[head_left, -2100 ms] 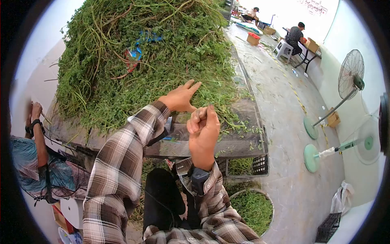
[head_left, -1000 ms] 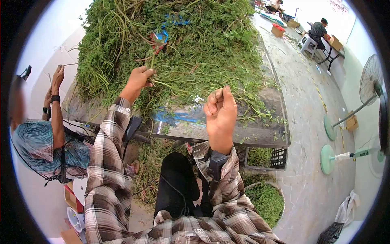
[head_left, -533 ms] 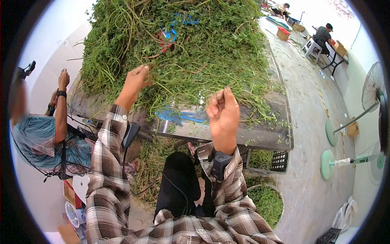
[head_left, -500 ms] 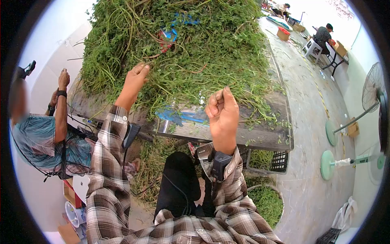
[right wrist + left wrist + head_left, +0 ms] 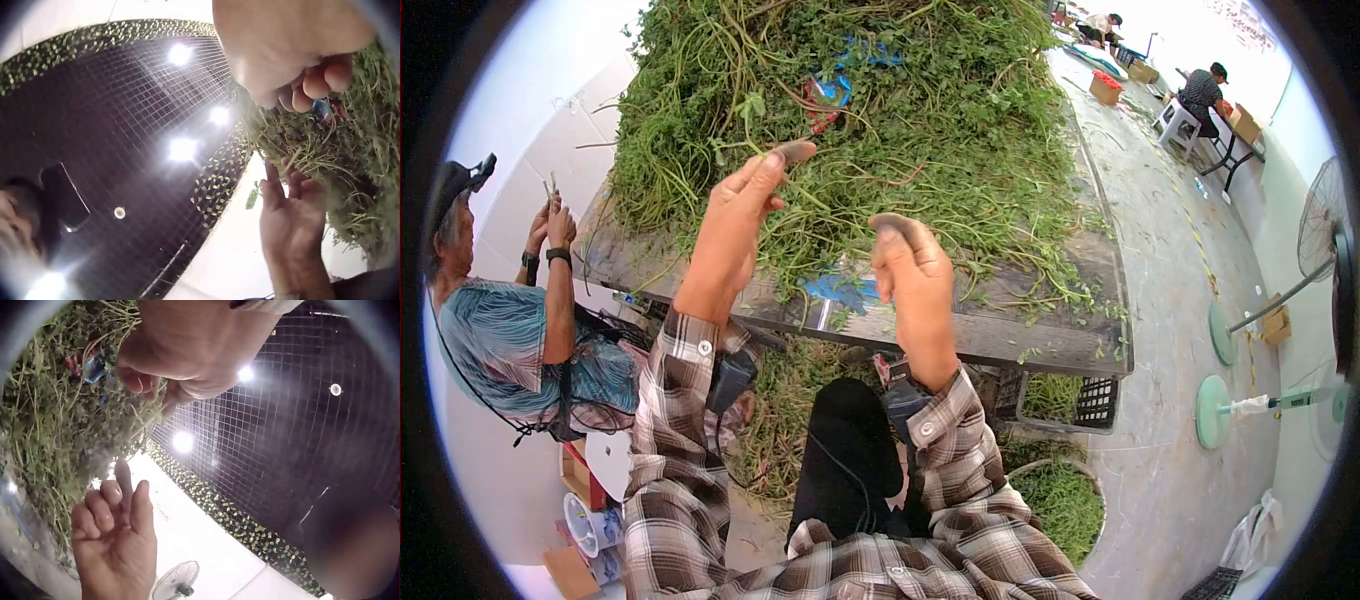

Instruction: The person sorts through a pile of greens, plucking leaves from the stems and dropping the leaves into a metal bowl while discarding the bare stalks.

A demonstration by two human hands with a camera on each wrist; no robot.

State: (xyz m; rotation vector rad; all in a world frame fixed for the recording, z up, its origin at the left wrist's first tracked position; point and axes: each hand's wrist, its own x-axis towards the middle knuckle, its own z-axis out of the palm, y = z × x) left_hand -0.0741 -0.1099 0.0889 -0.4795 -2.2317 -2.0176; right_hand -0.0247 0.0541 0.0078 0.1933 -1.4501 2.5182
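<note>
- Head view: I find greens [image 5: 970,130] heaped toward the tabletop's [image 5: 1000,335] near edge, presumably for reach; above them, the left hand [image 5: 735,225] pinches a sprig [image 5: 750,106].
- Left wrist view: right hand [image 5: 115,540], forefinger extended, others curled; nothing visibly held.
- Right wrist view: left fingers bent, apparently securing the stem.

Between the left hand [image 5: 730,230] and the right hand [image 5: 922,290], free air ran toward the near edge of the worktop [image 5: 990,338], whereas the tall heap of greens [image 5: 920,125] barred the far side and loose stems [image 5: 1040,268] trailed across the right.
</note>
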